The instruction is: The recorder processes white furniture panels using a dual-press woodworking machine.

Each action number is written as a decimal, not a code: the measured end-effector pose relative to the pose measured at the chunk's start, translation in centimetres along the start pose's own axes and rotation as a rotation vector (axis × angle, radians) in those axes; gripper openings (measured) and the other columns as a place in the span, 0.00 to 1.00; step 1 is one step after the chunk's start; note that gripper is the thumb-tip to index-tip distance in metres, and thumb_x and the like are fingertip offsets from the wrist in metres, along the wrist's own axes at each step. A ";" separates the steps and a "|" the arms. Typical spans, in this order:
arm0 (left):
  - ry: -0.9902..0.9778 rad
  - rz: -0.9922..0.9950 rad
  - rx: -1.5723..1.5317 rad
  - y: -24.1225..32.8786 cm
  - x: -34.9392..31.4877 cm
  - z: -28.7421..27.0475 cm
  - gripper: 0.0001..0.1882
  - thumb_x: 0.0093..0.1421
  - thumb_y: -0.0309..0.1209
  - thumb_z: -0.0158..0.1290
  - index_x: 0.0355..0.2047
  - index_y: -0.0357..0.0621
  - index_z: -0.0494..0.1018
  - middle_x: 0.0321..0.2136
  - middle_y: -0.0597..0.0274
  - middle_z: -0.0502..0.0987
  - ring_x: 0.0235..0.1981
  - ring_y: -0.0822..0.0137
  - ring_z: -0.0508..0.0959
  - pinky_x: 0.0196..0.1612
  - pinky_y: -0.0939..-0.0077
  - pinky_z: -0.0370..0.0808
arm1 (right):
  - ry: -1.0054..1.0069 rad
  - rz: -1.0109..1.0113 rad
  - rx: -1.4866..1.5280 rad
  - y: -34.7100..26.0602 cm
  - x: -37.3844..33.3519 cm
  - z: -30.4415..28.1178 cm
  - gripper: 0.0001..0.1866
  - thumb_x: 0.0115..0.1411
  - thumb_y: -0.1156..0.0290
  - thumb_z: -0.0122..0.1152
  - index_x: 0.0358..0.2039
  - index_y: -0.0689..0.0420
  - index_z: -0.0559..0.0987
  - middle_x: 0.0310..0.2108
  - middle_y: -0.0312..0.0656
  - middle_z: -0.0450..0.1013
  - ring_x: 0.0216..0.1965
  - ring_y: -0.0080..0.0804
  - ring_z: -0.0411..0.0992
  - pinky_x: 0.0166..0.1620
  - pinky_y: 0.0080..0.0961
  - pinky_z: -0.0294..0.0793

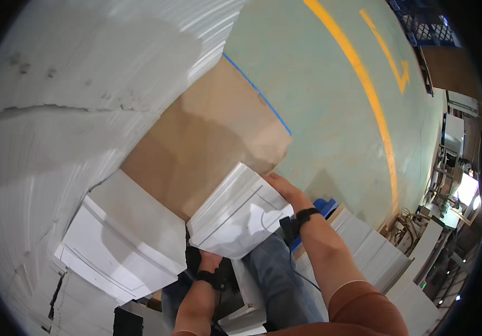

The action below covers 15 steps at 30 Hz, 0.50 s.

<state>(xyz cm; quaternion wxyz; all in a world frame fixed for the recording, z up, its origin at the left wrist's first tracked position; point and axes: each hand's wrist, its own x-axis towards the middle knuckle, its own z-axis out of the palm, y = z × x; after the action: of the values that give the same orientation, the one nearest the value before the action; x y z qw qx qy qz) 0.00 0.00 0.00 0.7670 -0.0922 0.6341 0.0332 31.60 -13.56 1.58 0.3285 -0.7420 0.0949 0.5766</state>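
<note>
white block point(241, 213) held between left grip point(210, 261), right grip point(283, 188)

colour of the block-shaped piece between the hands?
The block-shaped piece is white with thin dark lines; the head view, the only one, shows it.

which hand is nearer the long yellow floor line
Right. The right hand is left of the long yellow line, at the right edge of the white block; the left hand is farther left, at the block's lower edge.
</note>
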 end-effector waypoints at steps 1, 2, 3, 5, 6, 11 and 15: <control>-0.083 0.006 0.032 1.3 0.5 0.3 0.31 0.65 0.53 0.32 0.59 0.47 0.62 0.58 0.55 0.66 0.59 0.51 0.65 0.61 0.49 0.61 | 0.012 0.014 0.032 -0.9 0.3 0.5 0.27 0.61 0.51 0.50 0.52 0.59 0.72 0.49 0.42 0.71 0.49 0.32 0.69 0.52 0.29 0.67; -0.166 0.012 0.066 2.7 1.2 1.0 0.32 0.64 0.55 0.32 0.59 0.48 0.63 0.58 0.55 0.65 0.59 0.49 0.65 0.62 0.48 0.60 | 0.023 0.026 0.063 -2.1 0.7 0.8 0.25 0.62 0.53 0.48 0.51 0.60 0.72 0.48 0.42 0.72 0.49 0.33 0.69 0.51 0.28 0.67; -0.123 -0.022 0.073 1.1 -2.6 -0.2 0.32 0.64 0.55 0.32 0.59 0.48 0.63 0.58 0.55 0.65 0.59 0.49 0.65 0.62 0.48 0.60 | 0.022 0.080 0.077 0.7 -2.7 0.8 0.25 0.62 0.53 0.48 0.51 0.60 0.72 0.48 0.42 0.72 0.49 0.33 0.69 0.51 0.28 0.67; -0.040 -0.048 0.124 -0.4 -4.0 4.4 0.30 0.65 0.51 0.33 0.57 0.44 0.64 0.55 0.54 0.68 0.55 0.49 0.68 0.59 0.49 0.64 | 0.055 0.024 0.173 1.2 -3.1 -2.6 0.24 0.63 0.54 0.45 0.51 0.60 0.73 0.48 0.43 0.72 0.48 0.32 0.71 0.49 0.27 0.70; -0.033 -0.011 0.121 -0.4 -5.8 3.6 0.30 0.65 0.51 0.33 0.57 0.44 0.64 0.55 0.54 0.68 0.55 0.49 0.68 0.59 0.49 0.64 | -0.046 0.091 0.367 0.1 -4.8 -2.1 0.25 0.63 0.54 0.46 0.51 0.60 0.73 0.47 0.43 0.73 0.46 0.32 0.72 0.50 0.27 0.70; -0.308 -0.125 -0.046 -1.1 -14.4 6.5 0.22 0.67 0.42 0.37 0.52 0.40 0.68 0.48 0.52 0.73 0.49 0.53 0.73 0.53 0.57 0.70 | -0.159 0.055 0.607 -0.4 -13.7 -4.3 0.25 0.64 0.55 0.45 0.53 0.60 0.73 0.48 0.42 0.74 0.46 0.31 0.73 0.50 0.26 0.72; -0.251 0.195 0.068 0.7 -21.7 6.5 0.25 0.67 0.46 0.34 0.52 0.40 0.68 0.48 0.52 0.73 0.47 0.53 0.74 0.50 0.57 0.72 | -0.223 0.159 0.692 -4.3 -22.1 -2.1 0.26 0.65 0.53 0.44 0.55 0.58 0.71 0.51 0.44 0.72 0.49 0.37 0.72 0.52 0.34 0.72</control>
<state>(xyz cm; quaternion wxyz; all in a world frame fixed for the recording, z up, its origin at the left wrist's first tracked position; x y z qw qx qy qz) 1.99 3.36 22.38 0.8360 0.0007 0.5400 0.0971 28.46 -16.75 23.79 0.5224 -0.5100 0.3053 0.6114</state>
